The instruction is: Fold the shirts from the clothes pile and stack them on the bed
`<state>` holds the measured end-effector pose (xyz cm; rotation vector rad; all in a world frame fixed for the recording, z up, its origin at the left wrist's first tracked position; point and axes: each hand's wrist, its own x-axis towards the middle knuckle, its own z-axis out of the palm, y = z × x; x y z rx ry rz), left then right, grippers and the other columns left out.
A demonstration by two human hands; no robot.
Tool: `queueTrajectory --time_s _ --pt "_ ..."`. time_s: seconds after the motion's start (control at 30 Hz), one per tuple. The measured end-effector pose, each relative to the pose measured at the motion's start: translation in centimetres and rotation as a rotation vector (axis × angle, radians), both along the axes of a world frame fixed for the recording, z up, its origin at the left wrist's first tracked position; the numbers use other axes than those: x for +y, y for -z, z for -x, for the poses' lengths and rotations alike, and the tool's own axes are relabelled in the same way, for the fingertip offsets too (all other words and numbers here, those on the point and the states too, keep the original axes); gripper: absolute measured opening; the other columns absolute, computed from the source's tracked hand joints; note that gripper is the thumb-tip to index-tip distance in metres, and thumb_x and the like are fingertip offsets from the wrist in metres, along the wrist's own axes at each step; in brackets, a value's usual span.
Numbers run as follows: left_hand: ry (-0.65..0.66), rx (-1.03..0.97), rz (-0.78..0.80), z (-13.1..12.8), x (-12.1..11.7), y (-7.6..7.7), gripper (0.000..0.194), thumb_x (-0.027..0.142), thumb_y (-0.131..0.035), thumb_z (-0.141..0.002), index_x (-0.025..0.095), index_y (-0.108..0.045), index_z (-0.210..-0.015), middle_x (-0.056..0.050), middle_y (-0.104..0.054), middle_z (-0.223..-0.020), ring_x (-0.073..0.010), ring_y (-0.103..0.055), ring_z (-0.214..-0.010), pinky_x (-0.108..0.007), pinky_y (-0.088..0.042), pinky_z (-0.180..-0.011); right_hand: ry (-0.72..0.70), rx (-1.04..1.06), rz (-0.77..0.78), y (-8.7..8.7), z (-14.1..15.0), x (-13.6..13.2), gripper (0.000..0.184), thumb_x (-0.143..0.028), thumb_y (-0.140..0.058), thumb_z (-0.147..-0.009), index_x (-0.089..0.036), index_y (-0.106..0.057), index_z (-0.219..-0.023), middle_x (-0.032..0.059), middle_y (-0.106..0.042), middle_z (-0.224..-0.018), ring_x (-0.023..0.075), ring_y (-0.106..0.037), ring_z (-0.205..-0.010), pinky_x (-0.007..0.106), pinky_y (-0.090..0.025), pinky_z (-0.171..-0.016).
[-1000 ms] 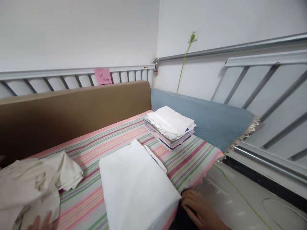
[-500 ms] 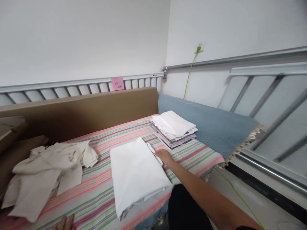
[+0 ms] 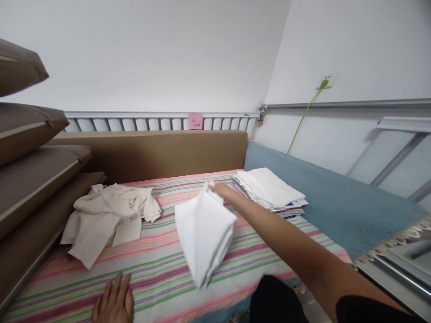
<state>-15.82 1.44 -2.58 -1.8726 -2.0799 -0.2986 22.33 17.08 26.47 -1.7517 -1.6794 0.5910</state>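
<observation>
My right hand (image 3: 222, 192) is stretched forward and pinches the top corner of a folded white cloth (image 3: 204, 233), which hangs lifted off the striped bedspread (image 3: 158, 269). Just beyond that hand lies a neat stack of folded cloths (image 3: 271, 191), white on top. My left hand (image 3: 114, 303) rests flat on the bedspread at the near edge, fingers stretched out, holding nothing. A crumpled heap of cream cloths (image 3: 107, 215) lies ahead of it on the left.
Brown cushions (image 3: 30, 179) are stacked at the left. A brown headboard pad (image 3: 161, 152) and a metal rail with a pink note (image 3: 195, 121) run along the back wall. A blue mat (image 3: 336, 202) covers the right side, and a green cable (image 3: 303, 116) hangs from a wall socket.
My right hand has gone from beside the flat white cloth to gripping its far corner and lifting it off the bed. The view has swung left, and my left hand now shows flat.
</observation>
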Motion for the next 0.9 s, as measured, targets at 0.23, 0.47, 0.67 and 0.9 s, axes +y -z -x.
queueTrajectory --time_s 0.23,0.47,0.67,0.9 --pt "0.03 -0.016 -0.07 0.1 0.1 0.3 0.05 0.029 -0.027 -0.085 0.022 -0.049 -0.129 -0.004 -0.047 -0.139 -0.0267 -0.037 -0.131 -0.046 -0.026 -0.108 -0.092 0.423 -0.273 -11.7 1.5 3.8 0.056 -0.055 -0.028 -0.093 -0.009 -0.053 -0.112 0.0044 -0.066 -0.088 0.0143 -0.063 -0.081 0.028 -0.049 -0.073" --pt "0.022 -0.047 -0.048 0.2 0.1 0.2 0.05 0.027 -0.03 -0.083 0.022 -0.05 -0.129 -0.004 -0.047 -0.139 -0.0264 -0.036 -0.131 -0.046 -0.027 -0.108 -0.012 0.332 -0.175 -6.3 -2.9 1.4 0.044 -0.052 -0.035 -0.091 -0.014 -0.056 -0.093 0.0024 -0.063 -0.076 0.0137 -0.06 -0.074 0.027 -0.047 -0.07" --pt "0.036 -0.073 0.038 0.3 -0.1 -0.2 0.052 0.02 -0.04 -0.076 0.028 -0.053 -0.125 -0.001 -0.049 -0.137 -0.027 -0.038 -0.13 -0.048 -0.031 -0.106 0.042 0.029 0.011 2.4 -4.8 -3.6 0.035 -0.043 -0.054 -0.079 -0.017 -0.053 -0.056 0.0021 -0.059 -0.057 0.015 -0.057 -0.071 0.024 -0.042 -0.071" --pt "0.026 0.057 0.039 0.5 0.2 0.2 0.049 0.021 -0.033 -0.082 0.026 -0.049 -0.128 -0.002 -0.046 -0.14 -0.0276 -0.037 -0.131 -0.046 -0.03 -0.106 0.145 0.105 0.165 14.7 -8.0 -13.5 0.04 -0.052 -0.044 -0.078 -0.019 -0.05 -0.057 0.0026 -0.057 -0.056 0.0172 -0.056 -0.063 0.027 -0.041 -0.06"
